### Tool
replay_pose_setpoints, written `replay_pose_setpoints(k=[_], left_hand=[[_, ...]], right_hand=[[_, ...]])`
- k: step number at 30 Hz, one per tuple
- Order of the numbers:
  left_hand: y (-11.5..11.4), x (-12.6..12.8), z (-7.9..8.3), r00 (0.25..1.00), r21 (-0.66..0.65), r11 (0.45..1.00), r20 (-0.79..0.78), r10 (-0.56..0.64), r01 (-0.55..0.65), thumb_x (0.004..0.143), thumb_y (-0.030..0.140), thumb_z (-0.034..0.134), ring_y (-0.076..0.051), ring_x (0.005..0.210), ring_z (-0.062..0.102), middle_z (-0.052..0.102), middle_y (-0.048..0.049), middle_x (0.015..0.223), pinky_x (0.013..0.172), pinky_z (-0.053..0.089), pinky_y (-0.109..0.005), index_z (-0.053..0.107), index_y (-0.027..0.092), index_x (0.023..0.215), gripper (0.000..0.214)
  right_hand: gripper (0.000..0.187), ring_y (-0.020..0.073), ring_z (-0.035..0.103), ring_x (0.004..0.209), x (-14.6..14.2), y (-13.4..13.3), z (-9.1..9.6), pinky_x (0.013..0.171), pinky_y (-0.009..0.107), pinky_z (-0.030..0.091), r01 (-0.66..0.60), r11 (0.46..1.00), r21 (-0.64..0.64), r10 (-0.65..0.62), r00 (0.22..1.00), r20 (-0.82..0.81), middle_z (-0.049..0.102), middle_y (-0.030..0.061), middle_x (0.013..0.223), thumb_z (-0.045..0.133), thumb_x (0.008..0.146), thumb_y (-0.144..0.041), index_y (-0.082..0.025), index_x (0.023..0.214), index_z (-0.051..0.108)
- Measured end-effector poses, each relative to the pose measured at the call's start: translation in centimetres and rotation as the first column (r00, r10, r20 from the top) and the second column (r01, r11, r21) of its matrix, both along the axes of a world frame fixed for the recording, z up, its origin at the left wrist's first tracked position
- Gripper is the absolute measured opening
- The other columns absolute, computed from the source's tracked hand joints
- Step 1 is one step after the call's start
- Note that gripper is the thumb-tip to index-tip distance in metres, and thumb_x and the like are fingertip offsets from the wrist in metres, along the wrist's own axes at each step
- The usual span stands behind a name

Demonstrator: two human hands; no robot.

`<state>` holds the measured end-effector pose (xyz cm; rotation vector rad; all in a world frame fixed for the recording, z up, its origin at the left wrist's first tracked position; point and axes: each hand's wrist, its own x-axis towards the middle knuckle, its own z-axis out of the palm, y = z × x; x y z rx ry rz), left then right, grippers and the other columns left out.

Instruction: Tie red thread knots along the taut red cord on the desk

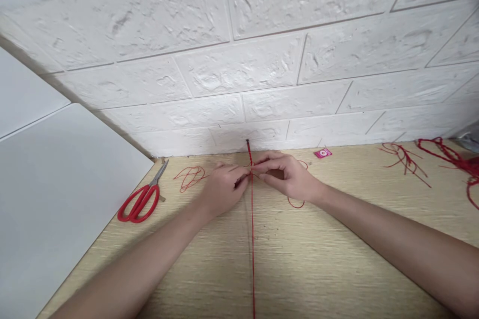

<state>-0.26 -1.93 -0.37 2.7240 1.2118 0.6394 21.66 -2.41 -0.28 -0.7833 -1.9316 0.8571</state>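
A taut red cord (252, 239) runs from the wall's base straight toward me across the wooden table (307, 259). Its far end is a thicker braided stretch (249, 152) fixed at the wall. My left hand (223, 188) and my right hand (288, 174) meet at the cord just below the braid. Both pinch thin red strands against it with thumb and fingertips. A loose loop of red thread (295, 203) hangs out under my right hand.
Red-handled scissors (141, 199) lie at the table's left edge. A tangle of red thread (190, 177) sits beside my left hand. More red cord scraps (406, 159) and a bundle (458, 159) lie at the right. A small pink packet (323, 153) rests by the white brick wall (262, 60).
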Motion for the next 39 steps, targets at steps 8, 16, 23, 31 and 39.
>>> replay_pose_setpoints(k=[8,16,23,31,39], left_hand=[[0.0,0.0,0.0,1.000,-0.014,1.000,0.007,-0.009,0.009,0.092,0.016,0.054,-0.017,0.077,0.064,0.072,-0.0004,0.082,0.077,0.038,-0.035,0.066,0.020,0.088,0.013],[-0.1,0.1,0.2,1.000,0.010,1.000,-0.026,-0.007,0.007,0.094,0.017,0.052,-0.016,0.072,0.062,0.070,0.0006,0.075,0.078,0.037,-0.036,0.064,0.020,0.083,0.016],[-0.1,0.0,0.0,1.000,0.013,1.000,-0.008,-0.014,0.014,0.097,0.022,0.051,-0.016,0.074,0.063,0.071,-0.0007,0.078,0.078,0.038,-0.035,0.066,0.020,0.090,0.017],[-0.1,0.0,0.0,1.000,0.005,1.000,-0.010,0.003,-0.003,0.097,0.024,0.050,-0.016,0.072,0.062,0.072,-0.0007,0.080,0.075,0.038,-0.035,0.066,0.020,0.090,0.019],[-0.1,-0.1,-0.1,1.000,-0.009,1.000,0.003,-0.024,0.024,0.097,0.021,0.050,-0.016,0.075,0.064,0.072,0.0002,0.081,0.076,0.038,-0.035,0.063,0.020,0.089,0.016]], right_hand=[[0.049,0.0286,0.053,0.123,-0.1,-0.3,-0.6,0.103,0.050,0.048,0.028,0.987,0.157,-0.055,0.984,0.168,0.054,0.0143,0.132,0.060,0.086,-0.015,-0.020,0.135,0.061],[0.053,0.0313,0.046,0.129,-0.5,-0.7,-0.7,0.107,0.052,0.045,0.244,0.929,0.279,-0.300,0.938,0.176,0.047,0.0163,0.136,0.053,0.092,-0.020,-0.021,0.145,0.048],[0.065,0.0320,0.039,0.132,-0.2,-0.2,-0.8,0.112,0.057,0.037,0.541,0.782,0.309,-0.567,0.824,-0.006,0.036,0.0150,0.142,0.055,0.090,-0.023,-0.025,0.152,0.035],[0.076,0.0363,0.027,0.143,0.4,0.0,-0.4,0.109,0.064,0.036,0.711,0.614,0.342,-0.709,0.688,-0.155,0.022,0.0141,0.149,0.049,0.094,-0.028,-0.033,0.159,0.012],[0.066,0.0345,0.049,0.125,1.7,-0.6,4.1,0.091,0.055,0.050,0.744,0.592,0.310,-0.685,0.667,-0.293,0.036,0.0129,0.146,0.047,0.096,-0.034,-0.037,0.155,0.020]])
